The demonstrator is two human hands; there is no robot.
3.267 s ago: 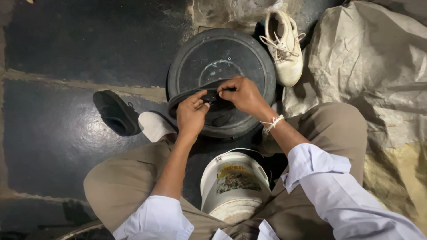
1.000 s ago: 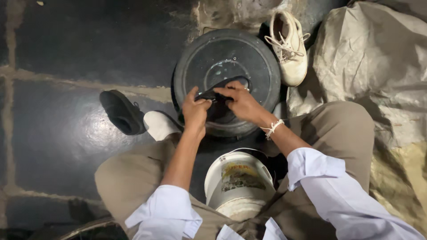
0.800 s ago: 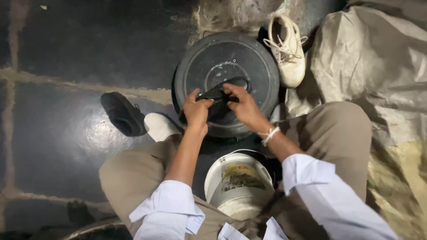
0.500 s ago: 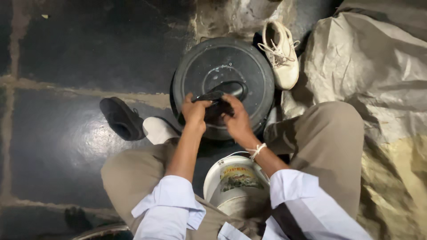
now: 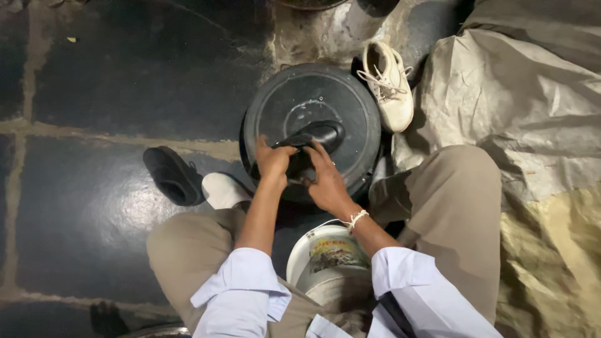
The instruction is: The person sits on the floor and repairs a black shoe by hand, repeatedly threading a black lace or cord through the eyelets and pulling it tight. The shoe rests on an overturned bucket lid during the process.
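The picture is quite dim, with dark corners at the upper left and lower left, and the brightest spots are the white sleeves at the bottom and the white shoe (image 5: pixel 389 84) at the top. A soft shine sits on the dark floor (image 5: pixel 94 206) at the left and on the round black lid (image 5: pixel 350 106) in the middle, as if light falls from above. The middle looks sharp, but the edges look a little soft and grainy

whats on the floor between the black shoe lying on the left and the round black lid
In the head view, a white-socked foot lies between the loose black shoe and the round black lid, tucked close beside the shoe, on the dark stone floor.
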